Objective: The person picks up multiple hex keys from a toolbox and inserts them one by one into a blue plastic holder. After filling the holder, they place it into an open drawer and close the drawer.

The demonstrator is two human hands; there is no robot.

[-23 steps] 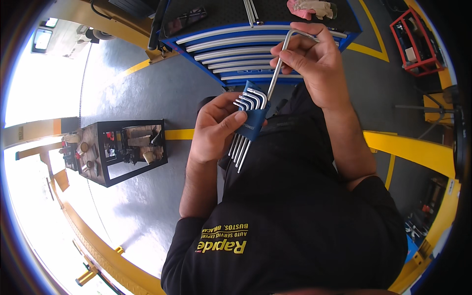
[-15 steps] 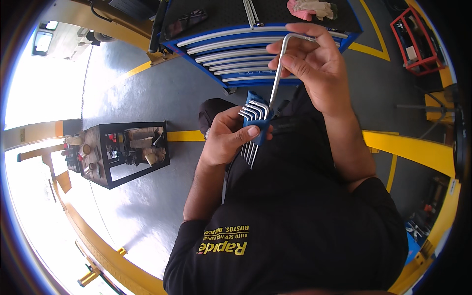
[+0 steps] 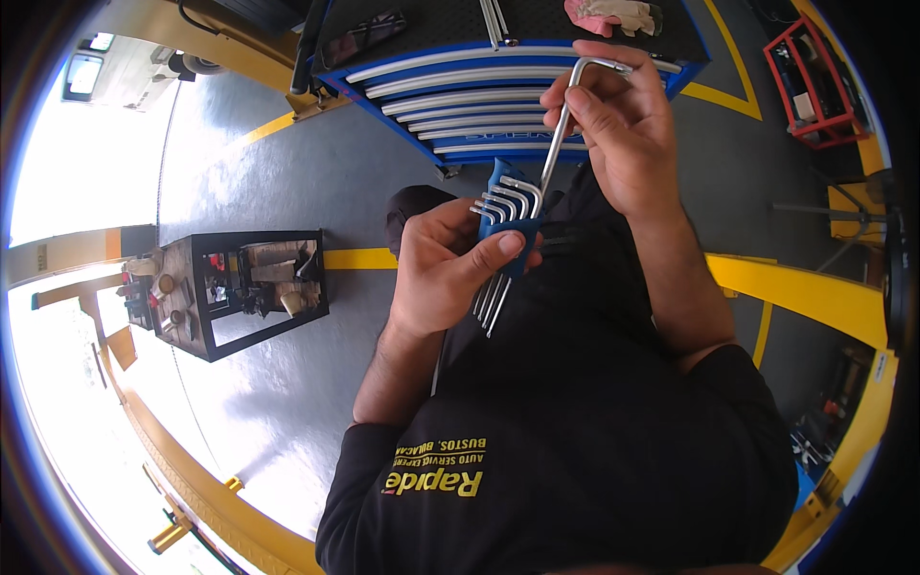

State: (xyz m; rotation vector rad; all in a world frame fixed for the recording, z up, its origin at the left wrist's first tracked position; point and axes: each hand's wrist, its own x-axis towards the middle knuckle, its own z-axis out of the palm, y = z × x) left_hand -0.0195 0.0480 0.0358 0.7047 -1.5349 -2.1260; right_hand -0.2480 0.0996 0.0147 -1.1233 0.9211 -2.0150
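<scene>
My left hand is closed round a blue hex key holder, its thumb pressed on the front. Several smaller silver L-shaped keys sit in the holder, short arms bent at the top and long shafts poking out below. Higher up and to the right, my right hand grips a large hex key near its bend, thumb against the shaft. The large key slants down, its lower end beside the holder's upper right edge; whether it sits in a slot I cannot tell.
A blue tool chest with silver drawer edges stands ahead. On its black top lie metal bars, a pink and cream cloth and a dark flat object. A black-framed workbench is at left, a red rack at far right.
Both hands have shifted slightly to the right with the holder and the large key. My left hand has come a little lower, and the large key leans more to the right.
</scene>
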